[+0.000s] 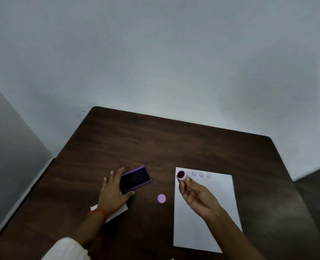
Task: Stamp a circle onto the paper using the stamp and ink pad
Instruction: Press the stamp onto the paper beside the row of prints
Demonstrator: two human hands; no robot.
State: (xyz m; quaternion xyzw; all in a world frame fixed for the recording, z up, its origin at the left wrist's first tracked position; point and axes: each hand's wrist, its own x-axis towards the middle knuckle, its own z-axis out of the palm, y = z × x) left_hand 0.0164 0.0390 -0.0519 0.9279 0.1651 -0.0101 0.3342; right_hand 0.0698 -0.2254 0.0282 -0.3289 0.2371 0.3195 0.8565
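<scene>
Your left hand (114,188) lies spread over the near end of the ink pad (136,178), hiding it. Your right hand (196,196) pinches the stamp (181,175), inked face tilted up, over the paper's (202,222) far-left corner, beside faint circles (201,174).

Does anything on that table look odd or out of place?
Only small things. A loose lilac cap lies alone between the ink pad and the paper. The circles are faint. Nothing spilled or damaged.
</scene>
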